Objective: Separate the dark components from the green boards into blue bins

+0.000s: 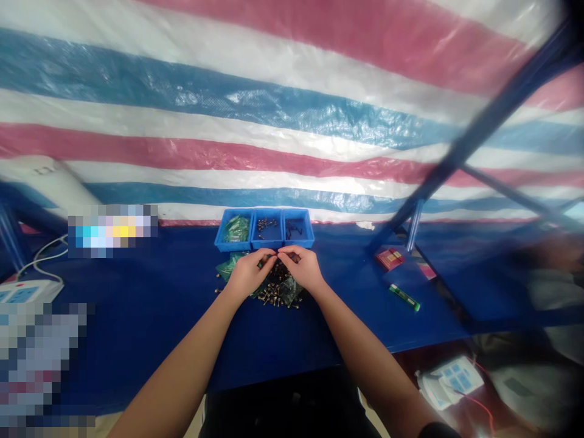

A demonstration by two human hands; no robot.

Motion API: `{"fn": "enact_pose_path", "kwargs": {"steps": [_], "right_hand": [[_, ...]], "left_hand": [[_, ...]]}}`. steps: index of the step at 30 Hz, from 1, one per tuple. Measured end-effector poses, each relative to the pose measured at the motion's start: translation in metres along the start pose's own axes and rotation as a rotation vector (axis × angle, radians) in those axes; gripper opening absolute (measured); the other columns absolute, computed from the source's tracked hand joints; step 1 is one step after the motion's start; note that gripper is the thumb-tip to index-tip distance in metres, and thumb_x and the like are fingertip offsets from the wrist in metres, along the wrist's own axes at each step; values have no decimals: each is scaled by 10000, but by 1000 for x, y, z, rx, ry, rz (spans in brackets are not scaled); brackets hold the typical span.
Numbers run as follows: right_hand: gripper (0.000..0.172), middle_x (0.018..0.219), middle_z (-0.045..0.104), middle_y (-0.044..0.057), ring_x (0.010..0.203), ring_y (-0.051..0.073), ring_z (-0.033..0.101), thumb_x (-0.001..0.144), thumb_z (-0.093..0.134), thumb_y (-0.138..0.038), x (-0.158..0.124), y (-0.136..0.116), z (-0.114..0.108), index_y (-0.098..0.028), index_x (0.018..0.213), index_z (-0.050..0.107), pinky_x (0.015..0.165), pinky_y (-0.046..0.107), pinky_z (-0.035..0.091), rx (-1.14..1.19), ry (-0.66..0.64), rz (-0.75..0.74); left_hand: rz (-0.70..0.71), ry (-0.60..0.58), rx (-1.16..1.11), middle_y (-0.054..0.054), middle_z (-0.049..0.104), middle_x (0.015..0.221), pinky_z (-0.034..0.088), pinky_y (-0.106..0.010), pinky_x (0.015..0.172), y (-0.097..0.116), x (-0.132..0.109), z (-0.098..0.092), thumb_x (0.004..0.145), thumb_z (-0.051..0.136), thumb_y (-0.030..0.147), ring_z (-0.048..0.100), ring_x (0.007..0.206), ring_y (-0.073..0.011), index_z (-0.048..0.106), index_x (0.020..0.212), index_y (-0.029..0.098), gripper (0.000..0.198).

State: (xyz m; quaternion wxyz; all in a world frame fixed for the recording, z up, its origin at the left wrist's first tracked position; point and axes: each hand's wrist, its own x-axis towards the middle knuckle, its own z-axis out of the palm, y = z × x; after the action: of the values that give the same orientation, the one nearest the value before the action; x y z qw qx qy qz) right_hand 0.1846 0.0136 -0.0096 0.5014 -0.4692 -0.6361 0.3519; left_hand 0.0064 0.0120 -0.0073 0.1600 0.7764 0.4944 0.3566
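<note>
My left hand (pixel 250 272) and my right hand (pixel 303 266) meet at the fingertips over a heap of small brass-coloured metal parts (pixel 274 295). Both hands are closed in a pinch; whatever sits between the fingers is too small to name. Under and beside the left hand lies a green plastic packet (pixel 225 267). Just beyond the hands stand three joined blue bins. Green packets fill the left bin (pixel 234 247), several small metal parts lie in the middle bin (pixel 267 242), and thin dark pieces are in the right bin (pixel 298 241).
On the blue table (pixel 159 304), a red box (pixel 390 259) and a green tube-like packet (pixel 404 297) lie to the right. A power strip (pixel 456 380) is lower right, another (pixel 34 292) at left. A blue metal frame (pixel 438 170) slants at right, with a blurred person beyond.
</note>
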Motion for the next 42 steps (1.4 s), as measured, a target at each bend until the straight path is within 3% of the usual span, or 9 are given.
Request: {"fn": "enact_pose_path", "kwargs": {"steps": [11,21,27,35,42], "right_hand": [[253,786,738,47,699,177,679,759,703,-405,7,3,-6,-182,873,740,668,289,558,271,11,122],[256,842,747,55,739,184,691,749,713,-403,5,3,-5,-185,879,743,733,314,568,257,-49,137],[249,890,745,52,797,190,699,745,716,-363,3,1,-2,-203,935,733,770,320,574,231,-16,50],[236,866,755,49,772,201,705,742,721,-371,4,6,-3,-202,905,748,747,325,575,187,-11,79],[243,903,750,53,797,194,703,755,713,-358,2,1,-2,-201,939,736,769,322,575,199,-35,51]], "left_hand": [[-22,44,-90,10,644,698,468,-229,625,1,-1,0,918,505,454,591,603,-129,633,1075,207,319],[-3,36,-56,9,627,671,433,-204,560,2,-1,-3,929,481,454,564,579,-120,653,979,207,305],[-36,-18,-92,7,624,689,419,-207,542,2,-1,-3,954,424,444,571,590,-128,614,976,209,302],[-47,6,-98,5,650,703,438,-229,564,1,-2,-1,946,445,466,610,615,-149,590,1101,217,328],[-69,-23,-102,11,639,685,428,-216,542,2,-1,-2,960,425,442,612,602,-142,595,1043,215,295]]}}
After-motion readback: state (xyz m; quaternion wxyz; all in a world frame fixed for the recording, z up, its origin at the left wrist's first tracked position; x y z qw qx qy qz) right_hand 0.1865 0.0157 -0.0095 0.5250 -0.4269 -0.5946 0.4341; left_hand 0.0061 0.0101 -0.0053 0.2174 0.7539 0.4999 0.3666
